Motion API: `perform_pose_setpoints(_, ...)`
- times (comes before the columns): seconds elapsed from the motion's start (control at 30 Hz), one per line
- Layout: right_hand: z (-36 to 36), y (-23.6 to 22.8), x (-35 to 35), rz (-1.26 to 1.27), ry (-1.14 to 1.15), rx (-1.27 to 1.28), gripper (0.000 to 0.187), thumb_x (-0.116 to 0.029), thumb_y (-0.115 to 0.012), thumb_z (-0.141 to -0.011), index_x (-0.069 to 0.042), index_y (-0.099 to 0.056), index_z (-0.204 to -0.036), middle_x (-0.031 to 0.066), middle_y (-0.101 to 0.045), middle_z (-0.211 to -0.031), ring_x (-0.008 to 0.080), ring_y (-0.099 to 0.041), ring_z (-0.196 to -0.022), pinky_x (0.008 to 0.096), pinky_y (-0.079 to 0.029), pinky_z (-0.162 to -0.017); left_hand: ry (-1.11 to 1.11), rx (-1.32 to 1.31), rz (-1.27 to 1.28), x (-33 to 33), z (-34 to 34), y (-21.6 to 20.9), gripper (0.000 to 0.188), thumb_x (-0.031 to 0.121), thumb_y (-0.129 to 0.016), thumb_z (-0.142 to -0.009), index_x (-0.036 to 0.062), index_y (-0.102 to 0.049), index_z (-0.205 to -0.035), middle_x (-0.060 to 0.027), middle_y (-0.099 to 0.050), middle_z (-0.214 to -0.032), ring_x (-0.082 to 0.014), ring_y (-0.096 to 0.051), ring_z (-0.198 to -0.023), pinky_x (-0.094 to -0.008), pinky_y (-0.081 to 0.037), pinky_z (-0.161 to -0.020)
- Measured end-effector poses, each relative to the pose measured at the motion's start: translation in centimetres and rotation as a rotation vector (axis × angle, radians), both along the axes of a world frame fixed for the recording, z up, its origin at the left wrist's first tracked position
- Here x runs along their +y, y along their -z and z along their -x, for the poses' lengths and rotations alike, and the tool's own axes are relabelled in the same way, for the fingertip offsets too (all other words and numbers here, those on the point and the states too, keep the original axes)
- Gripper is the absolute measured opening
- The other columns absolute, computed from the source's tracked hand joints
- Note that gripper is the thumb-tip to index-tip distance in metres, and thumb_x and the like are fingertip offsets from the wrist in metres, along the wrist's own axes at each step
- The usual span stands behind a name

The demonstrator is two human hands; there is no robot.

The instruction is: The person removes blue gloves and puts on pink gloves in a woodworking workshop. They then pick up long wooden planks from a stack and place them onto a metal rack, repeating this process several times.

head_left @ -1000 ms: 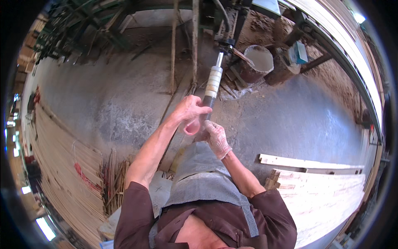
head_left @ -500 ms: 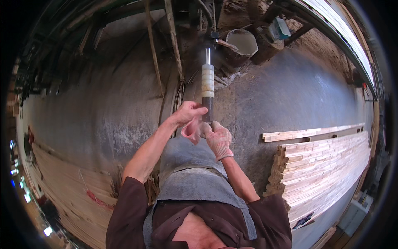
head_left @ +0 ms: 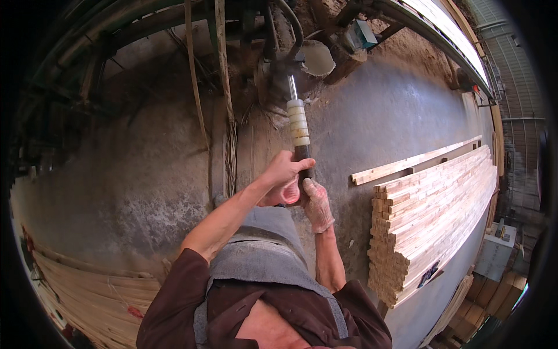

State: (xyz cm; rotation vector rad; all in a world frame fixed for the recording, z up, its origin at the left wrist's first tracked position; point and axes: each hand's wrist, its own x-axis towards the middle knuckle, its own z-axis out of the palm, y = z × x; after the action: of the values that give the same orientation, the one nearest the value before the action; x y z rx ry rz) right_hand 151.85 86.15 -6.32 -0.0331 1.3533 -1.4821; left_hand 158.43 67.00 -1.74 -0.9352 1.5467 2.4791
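Note:
A long cylindrical tool (head_left: 298, 122) points away from me, with a bright metal rod at its far end, a stack of pale rings along its middle and a dark near section. My bare left hand (head_left: 285, 168) is wrapped round the dark section, its thumb lying across the top. A pink-and-white work glove (head_left: 290, 191) hangs below that hand, bunched up; which fingers hold it is hidden. My right hand (head_left: 317, 203), in a similar dusty glove, is closed on the tool's near end with its thumb against the side. Above my grey apron (head_left: 261, 256), both hands nearly touch.
Stacked pale wooden strips (head_left: 430, 215) lie at the right, with a separate strip (head_left: 412, 161) beyond. More long wood (head_left: 93, 296) is at the lower left. Ahead are a pale-filled bucket (head_left: 318, 58), a dark hose (head_left: 296, 26) and upright poles (head_left: 224, 64). Concrete floor (head_left: 372, 110) lies around.
My left hand has come from beside the dark section to close over it, the loose glove moving with it. The tool now leans slightly, and the whole view has turned.

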Motion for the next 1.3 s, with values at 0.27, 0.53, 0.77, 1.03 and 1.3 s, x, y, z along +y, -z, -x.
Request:
perform_pose_setpoints(0.27,-2.3,-2.4,-2.8,-0.541,-0.076,0.735,0.033,-0.032,-0.065,-0.101,0.001,-0.069,-0.103,0.005,-0.07,-0.079,0.0179,-0.069,-0.072,0.0366,-0.054,-0.066,0.018,0.26,-0.655,0.5,-1.2,7.0,0.047,0.037,-0.075,-0.099,-0.0044,-0.069,-0.12,-0.0121,-0.073,-0.111,-0.0189,-0.07,-0.096,-0.0355,-0.059,-0.08)
perform_pose_setpoints(0.53,0.6,-5.2,-1.7,-0.114,-0.001,0.087,0.036,-0.034,-0.056,-0.108,0.0,-0.065,-0.115,0.0129,-0.076,-0.097,0.0189,-0.072,-0.073,0.0336,-0.06,-0.067,-0.029,0.197,-0.041,-1.1,-0.5,3.1,0.037,0.024,-0.081,-0.095,-0.0029,-0.067,-0.117,-0.0089,-0.071,-0.11,-0.0162,-0.065,-0.103,-0.0345,-0.052,-0.094)
perform_pose_setpoints(0.77,-0.1,-3.2,-2.2,-0.447,-0.22,0.59,0.038,-0.036,-0.058,-0.106,-0.002,-0.063,-0.122,0.0148,-0.076,-0.093,0.0191,-0.075,-0.077,0.0365,-0.059,-0.067,-0.131,0.351,-0.524,0.8,-0.2,7.9,0.045,0.03,-0.078,-0.096,-0.0011,-0.065,-0.126,-0.0128,-0.072,-0.115,-0.0175,-0.067,-0.103,-0.0359,-0.056,-0.09)
perform_pose_setpoints(1.03,1.8,-4.4,-2.0,-0.148,-0.152,-0.02,0.036,-0.032,-0.059,-0.105,-0.001,-0.061,-0.122,0.0205,-0.074,-0.095,0.0236,-0.073,-0.078,0.0415,-0.059,-0.071,0.089,0.135,-0.098,-0.8,0.1,6.0,0.04,0.027,-0.075,-0.097,-0.0007,-0.067,-0.124,-0.0122,-0.073,-0.112,-0.0215,-0.07,-0.106,-0.0383,-0.058,-0.093)
perform_pose_setpoints(1.3,-0.1,-5.0,-3.4,-0.881,-0.646,1.185,0.046,-0.042,-0.06,-0.104,0.002,-0.059,-0.116,0.0184,-0.075,-0.086,0.0281,-0.074,-0.07,0.0394,-0.058,-0.064,-0.086,0.459,-0.771,1.3,-0.3,7.5,0.055,0.031,-0.076,-0.096,-0.0022,-0.056,-0.136,-0.0157,-0.07,-0.122,-0.0259,-0.069,-0.113,-0.0396,-0.056,-0.098)
